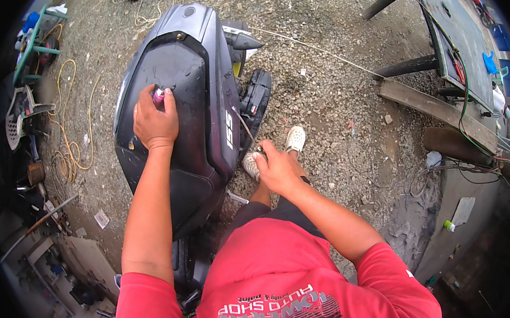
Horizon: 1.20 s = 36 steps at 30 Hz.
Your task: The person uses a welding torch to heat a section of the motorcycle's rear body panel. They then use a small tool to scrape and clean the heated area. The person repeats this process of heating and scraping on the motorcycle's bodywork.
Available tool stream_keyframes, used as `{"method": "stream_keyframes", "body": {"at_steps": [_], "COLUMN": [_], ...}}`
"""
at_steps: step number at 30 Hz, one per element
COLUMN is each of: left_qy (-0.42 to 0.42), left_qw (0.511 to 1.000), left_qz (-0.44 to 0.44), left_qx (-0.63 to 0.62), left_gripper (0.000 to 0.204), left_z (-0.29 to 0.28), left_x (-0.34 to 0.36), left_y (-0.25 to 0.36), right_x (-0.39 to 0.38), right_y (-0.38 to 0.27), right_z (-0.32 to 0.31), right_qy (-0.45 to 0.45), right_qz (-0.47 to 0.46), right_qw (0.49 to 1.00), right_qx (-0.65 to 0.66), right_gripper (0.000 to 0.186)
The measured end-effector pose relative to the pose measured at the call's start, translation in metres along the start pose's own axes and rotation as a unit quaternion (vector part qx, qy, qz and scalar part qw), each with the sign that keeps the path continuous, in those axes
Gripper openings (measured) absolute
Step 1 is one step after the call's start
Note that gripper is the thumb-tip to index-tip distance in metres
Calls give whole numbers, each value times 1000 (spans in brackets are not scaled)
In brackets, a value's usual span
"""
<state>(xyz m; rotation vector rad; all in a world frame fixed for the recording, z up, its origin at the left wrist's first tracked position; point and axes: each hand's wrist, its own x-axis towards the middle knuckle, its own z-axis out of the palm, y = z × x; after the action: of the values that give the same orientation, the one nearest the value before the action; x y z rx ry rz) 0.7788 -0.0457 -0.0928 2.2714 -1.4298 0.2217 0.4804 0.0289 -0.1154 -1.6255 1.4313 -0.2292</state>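
My left hand [156, 121] is over the black seat of a dark grey motor scooter [219, 90], its fingers curled around a small pink object [158, 96] with a pale, shiny end. Most of that object is hidden, so its kind cannot be made out. To the right of the scooter, my right hand [279, 168] is closed on a thin metal rod [243, 123], which looks like a screwdriver shaft. The rod slants up and left toward the scooter's side panel; whether its tip touches is unclear. Its grip end is covered by my fingers.
Gravel [328, 106] surrounds the scooter. At right stand a metal-topped table [459, 38] and a wooden beam [435, 114], with cables near them. A yellow cord [68, 154] lies coiled at left, near a white plastic chair [21, 116]. A pale rope [312, 50] stretches toward the table.
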Motion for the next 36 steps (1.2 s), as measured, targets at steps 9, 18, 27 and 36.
{"method": "stream_keyframes", "body": {"at_steps": [9,18,27,36], "left_qy": [9,-178,-371,-508], "left_qw": [1000,941,886,812], "left_qz": [9,286,240,288], "left_qx": [12,-40,141,13], "left_gripper": [37,58,88,22], "left_z": [0,-34,-14,-63], "left_x": [3,-61,-91,-114], "left_y": [5,51,92,93], "right_x": [9,-40,-68,-71], "right_y": [7,83,107,104], "right_z": [-31,-64,-65,-57], "right_qy": [-89,59,58,44], "right_qz": [44,101,135,128], "right_qw": [991,942,935,934], "right_qx": [89,315,322,331], "right_gripper": [34,20,14,21]}}
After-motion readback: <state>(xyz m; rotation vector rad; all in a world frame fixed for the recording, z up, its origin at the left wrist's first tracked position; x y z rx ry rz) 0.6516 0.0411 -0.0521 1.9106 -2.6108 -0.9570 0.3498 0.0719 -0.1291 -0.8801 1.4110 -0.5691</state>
